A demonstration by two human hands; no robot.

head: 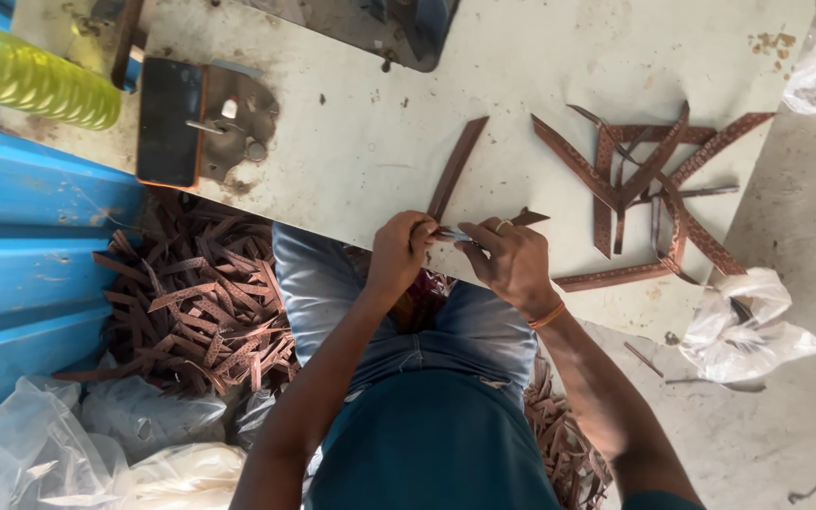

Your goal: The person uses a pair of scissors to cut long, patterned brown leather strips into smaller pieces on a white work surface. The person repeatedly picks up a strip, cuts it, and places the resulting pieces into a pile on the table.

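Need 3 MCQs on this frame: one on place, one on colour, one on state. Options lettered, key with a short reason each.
1. Where is the big heap of cut brown strips?
A. On the floor beside the blue wall
B. On the phone
C. In the white bag at right

2. What colour is the band on the right wrist?
A. Green
B. Orange
C. Black

3. How does the dark phone lie?
A. Held in the left hand
B. Propped upright
C. Flat on the table, screen dark

Key: 1 A, the heap lies below the table edge next to the blue panels. 2 B, an orange band circles the wrist behind the right hand. 3 C, both hands, left hand included, are at a strip.
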